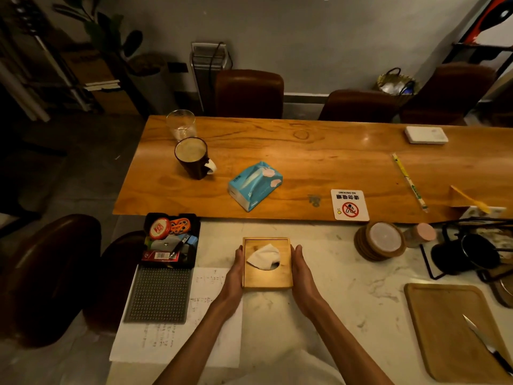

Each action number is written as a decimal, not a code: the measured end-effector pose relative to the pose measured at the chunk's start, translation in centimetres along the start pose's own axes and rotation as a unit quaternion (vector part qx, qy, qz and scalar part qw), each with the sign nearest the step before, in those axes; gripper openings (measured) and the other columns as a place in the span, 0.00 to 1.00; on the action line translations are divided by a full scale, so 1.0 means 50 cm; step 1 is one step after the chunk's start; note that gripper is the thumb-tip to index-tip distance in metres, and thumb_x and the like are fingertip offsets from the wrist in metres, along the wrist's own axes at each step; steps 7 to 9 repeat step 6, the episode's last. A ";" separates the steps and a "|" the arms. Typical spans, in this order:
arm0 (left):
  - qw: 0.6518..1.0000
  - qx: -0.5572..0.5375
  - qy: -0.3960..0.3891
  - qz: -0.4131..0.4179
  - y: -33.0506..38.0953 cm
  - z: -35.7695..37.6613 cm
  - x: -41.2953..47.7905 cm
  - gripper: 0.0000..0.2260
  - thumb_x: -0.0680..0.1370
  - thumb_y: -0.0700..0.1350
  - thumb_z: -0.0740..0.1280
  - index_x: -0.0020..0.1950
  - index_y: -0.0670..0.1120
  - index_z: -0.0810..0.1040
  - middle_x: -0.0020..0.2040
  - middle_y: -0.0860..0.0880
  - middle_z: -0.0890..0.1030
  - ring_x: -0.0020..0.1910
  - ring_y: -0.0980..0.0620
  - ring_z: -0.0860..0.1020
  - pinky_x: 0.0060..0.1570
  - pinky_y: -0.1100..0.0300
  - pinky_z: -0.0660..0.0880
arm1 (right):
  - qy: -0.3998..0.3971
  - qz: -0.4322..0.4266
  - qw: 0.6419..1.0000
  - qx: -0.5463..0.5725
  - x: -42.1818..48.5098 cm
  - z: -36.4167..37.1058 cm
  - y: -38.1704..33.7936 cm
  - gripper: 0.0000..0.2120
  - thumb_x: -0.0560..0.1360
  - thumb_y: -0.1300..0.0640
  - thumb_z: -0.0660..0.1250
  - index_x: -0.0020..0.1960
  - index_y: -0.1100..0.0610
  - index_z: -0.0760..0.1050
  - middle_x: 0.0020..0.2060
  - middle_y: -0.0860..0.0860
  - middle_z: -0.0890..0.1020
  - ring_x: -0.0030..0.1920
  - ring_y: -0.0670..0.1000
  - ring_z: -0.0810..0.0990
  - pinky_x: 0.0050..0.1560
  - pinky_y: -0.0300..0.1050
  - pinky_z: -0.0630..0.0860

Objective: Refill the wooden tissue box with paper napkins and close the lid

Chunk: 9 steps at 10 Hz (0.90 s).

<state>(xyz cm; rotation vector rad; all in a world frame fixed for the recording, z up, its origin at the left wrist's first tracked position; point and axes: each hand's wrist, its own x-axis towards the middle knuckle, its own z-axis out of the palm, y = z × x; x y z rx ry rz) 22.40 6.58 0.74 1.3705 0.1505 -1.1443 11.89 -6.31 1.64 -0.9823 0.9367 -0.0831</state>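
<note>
A square wooden tissue box (pixel 277 277) rests on the white marble counter (pixel 333 295) in front of me, its lid on top. A white napkin (pixel 264 257) pokes up through the round hole in the lid. My left hand (pixel 235 270) presses flat against the box's left side and my right hand (pixel 302 269) against its right side, so the box is held between both palms. Farther away, a blue soft pack of paper napkins (pixel 254 184) lies on the wooden table (pixel 319 162), apart from both hands.
A black tray of small items (pixel 170 240) and a grey mat (pixel 159 295) lie to the left, over sheets of paper (pixel 205 307). A mug (pixel 193 157) and glass (pixel 181 125) stand far left. Coasters (pixel 380 240), a rack, and a wooden board (pixel 444 329) with a knife (pixel 485 344) sit on the right.
</note>
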 end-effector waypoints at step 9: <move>0.967 0.198 0.074 0.144 0.093 -0.035 0.024 0.36 0.75 0.70 0.50 0.79 0.56 0.47 0.80 0.54 0.47 0.78 0.55 0.48 0.77 0.49 0.47 | 0.006 -0.039 0.997 -0.061 0.038 0.079 -0.055 0.30 0.80 0.36 0.43 0.76 0.50 0.59 0.74 0.50 0.68 0.72 0.49 0.67 0.72 0.48 0.65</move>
